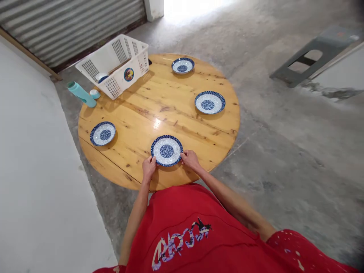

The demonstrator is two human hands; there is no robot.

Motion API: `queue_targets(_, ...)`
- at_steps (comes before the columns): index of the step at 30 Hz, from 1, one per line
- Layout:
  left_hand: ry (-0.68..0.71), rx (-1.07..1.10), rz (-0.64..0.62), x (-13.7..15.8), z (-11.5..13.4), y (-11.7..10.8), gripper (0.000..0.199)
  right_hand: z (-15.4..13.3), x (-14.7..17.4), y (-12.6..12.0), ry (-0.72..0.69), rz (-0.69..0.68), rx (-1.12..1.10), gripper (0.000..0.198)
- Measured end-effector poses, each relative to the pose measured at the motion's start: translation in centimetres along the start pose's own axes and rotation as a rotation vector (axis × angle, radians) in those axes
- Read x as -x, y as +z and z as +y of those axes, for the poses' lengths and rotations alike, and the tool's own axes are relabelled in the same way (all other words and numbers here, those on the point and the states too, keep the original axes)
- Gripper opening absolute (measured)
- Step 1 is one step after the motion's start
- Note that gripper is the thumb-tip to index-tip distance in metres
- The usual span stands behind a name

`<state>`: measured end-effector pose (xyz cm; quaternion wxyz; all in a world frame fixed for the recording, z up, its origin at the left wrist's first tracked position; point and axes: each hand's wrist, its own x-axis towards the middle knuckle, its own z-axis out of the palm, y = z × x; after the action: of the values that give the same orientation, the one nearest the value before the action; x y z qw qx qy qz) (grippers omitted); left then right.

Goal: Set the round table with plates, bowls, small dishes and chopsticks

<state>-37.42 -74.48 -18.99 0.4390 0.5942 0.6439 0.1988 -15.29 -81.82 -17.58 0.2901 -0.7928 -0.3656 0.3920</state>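
Observation:
A blue-and-white plate (166, 151) lies at the near side of the round wooden table (136, 125), right in front of my body. My left hand (149, 168) pinches its lower left rim. On the opposite side, my right hand (190, 159) grips the rim with thumb and fingers. Three more patterned dishes are spread around the table: one plate (102, 134) at the left, one plate (209, 102) at the right, and a smaller-looking one (182, 66) at the far edge.
A white plastic basket (136, 65) stands at the table's far left, with some dishware inside. Beside it are a turquoise bottle (82, 94) and a small lidded item (94, 94). A grey stool (313, 53) is on the floor at right; a white wall (42, 170) runs along the left.

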Motion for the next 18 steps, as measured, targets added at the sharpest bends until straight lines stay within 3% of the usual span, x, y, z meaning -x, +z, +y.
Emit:
queue_targets(11, 0.028, 0.099, -0.01, -0.2, -0.8, 0.8, 0.034, -0.9, -0.2, -1.0, -0.028, -0.022, -0.022, 0.027)
queue_targets(14, 0.041, 0.127, -0.015, 0.4, -1.0, 1.1, 0.037, 0.3, 0.3, -1.1, -0.048, -0.084, -0.072, 0.036)
queue_targets(18, -0.004, 0.259, 0.008, 0.7, -1.6, 0.4, 0.039, 3.6, 0.9, -1.2, 0.022, -0.023, -0.279, 0.043)
